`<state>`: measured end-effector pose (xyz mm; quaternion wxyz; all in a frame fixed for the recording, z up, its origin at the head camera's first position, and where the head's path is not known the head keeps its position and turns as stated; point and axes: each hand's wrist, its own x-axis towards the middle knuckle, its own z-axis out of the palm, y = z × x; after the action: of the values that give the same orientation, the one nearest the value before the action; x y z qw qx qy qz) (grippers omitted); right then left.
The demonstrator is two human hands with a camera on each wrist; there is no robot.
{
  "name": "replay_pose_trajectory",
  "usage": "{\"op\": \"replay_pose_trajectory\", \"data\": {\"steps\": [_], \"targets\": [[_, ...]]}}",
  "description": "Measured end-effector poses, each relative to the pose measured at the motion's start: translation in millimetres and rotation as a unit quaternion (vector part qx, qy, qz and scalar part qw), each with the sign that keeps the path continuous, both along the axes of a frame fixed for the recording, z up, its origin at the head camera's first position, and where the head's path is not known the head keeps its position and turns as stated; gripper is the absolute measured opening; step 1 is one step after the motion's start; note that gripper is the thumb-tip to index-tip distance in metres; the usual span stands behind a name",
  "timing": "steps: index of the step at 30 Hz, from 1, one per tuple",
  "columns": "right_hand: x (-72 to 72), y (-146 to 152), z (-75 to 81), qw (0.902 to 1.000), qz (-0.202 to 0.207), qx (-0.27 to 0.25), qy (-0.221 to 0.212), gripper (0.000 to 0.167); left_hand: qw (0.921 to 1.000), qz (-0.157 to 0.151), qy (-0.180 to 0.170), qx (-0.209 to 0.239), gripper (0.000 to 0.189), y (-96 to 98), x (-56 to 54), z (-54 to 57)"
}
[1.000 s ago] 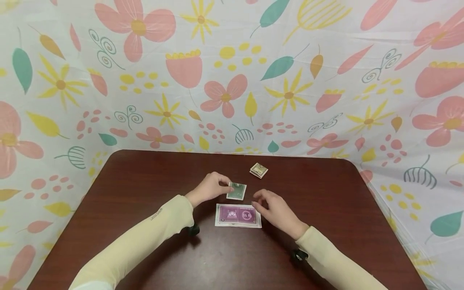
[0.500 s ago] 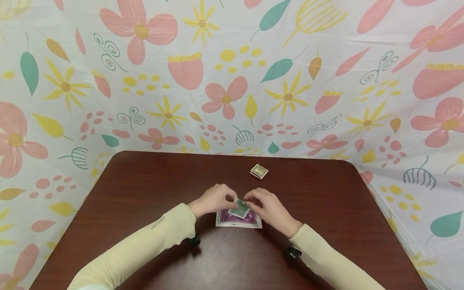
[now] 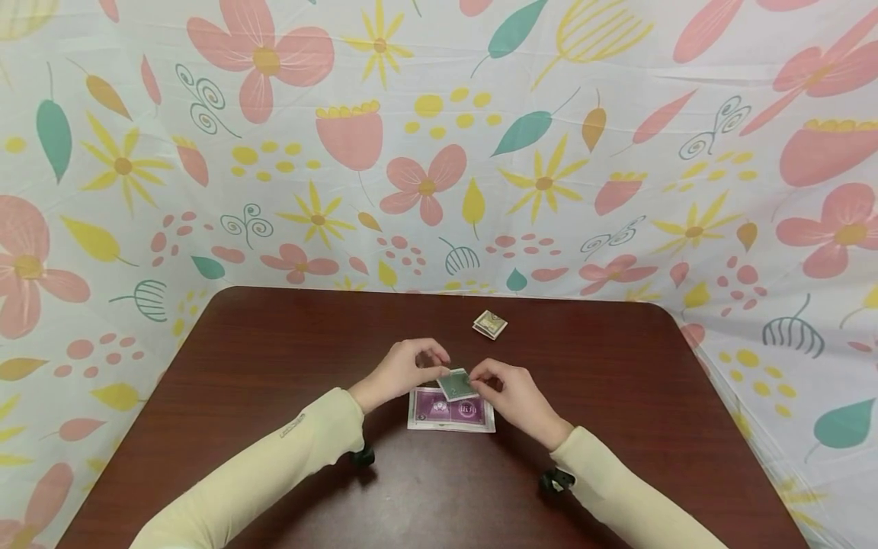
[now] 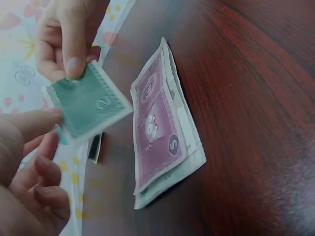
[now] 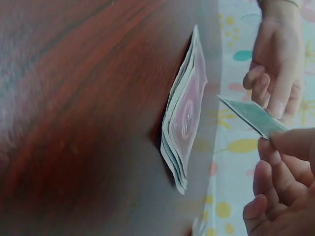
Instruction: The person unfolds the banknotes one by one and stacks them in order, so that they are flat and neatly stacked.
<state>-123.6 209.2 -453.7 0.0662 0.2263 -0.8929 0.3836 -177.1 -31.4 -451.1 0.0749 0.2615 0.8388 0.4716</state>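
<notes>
A small folded green play banknote [image 3: 458, 385] with a "2" is held up above a stack of purple play banknotes [image 3: 425, 408]. My right hand [image 3: 517, 393] pinches its right side; in the right wrist view, the thumb [image 5: 295, 140] lies over the note's near end. My left hand [image 3: 401, 366] has its thumb at the note's left edge, while the index finger stands apart above it in the head view. The left wrist view shows the green note [image 4: 91, 103] tilted between both hands, with the purple stack [image 4: 152, 132] lying beside it on the table.
A folded yellowish note [image 3: 490, 324] lies farther back on the dark wooden table [image 3: 309, 320]. Behind the table hangs a white cloth [image 3: 274, 191] printed with flowers and leaves.
My left hand has brought the green note from behind the purple stack to above it. My right hand has come in to pinch it, the note has turned, and the left index finger has lifted.
</notes>
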Motion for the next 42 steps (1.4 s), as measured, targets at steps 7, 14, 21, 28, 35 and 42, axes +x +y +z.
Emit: {"op": "replay_pose_trajectory", "data": {"steps": [7, 14, 21, 28, 35, 42], "targets": [[-2.9, 2, -6.2, 0.9941, -0.064, -0.077, -0.042, 0.007, 0.9925, 0.102, 0.015, 0.066, 0.008, -2.2, 12.0, -11.8], [-5.3, 0, -6.2, 0.9844, -0.081, -0.120, -0.100, 0.006, 0.9917, 0.100, 0.008, 0.080, 0.007, 1.6, 24.4, -17.1], [-7.2, -3, -3.4, 0.9787, -0.097, -0.138, -0.118, 0.005, 0.9850, 0.127, 0.002, 0.117, 0.011, 5.6, 24.5, -17.4], [-7.7, -5, -3.0, 0.9779, -0.099, -0.137, -0.123, 0.004, 0.9784, 0.145, -0.028, 0.145, 0.014, 8.8, 27.2, -19.0], [-8.4, -6, -6.6, 0.9783, -0.101, -0.132, -0.124, 0.005, 0.9787, 0.154, -0.025, 0.134, 0.007, 10.5, 26.9, -25.2], [-9.8, -9, -8.1, 0.9781, -0.101, -0.134, -0.124, 0.005, 0.9787, 0.153, -0.023, 0.135, 0.005, 10.6, 26.2, -26.3]]}}
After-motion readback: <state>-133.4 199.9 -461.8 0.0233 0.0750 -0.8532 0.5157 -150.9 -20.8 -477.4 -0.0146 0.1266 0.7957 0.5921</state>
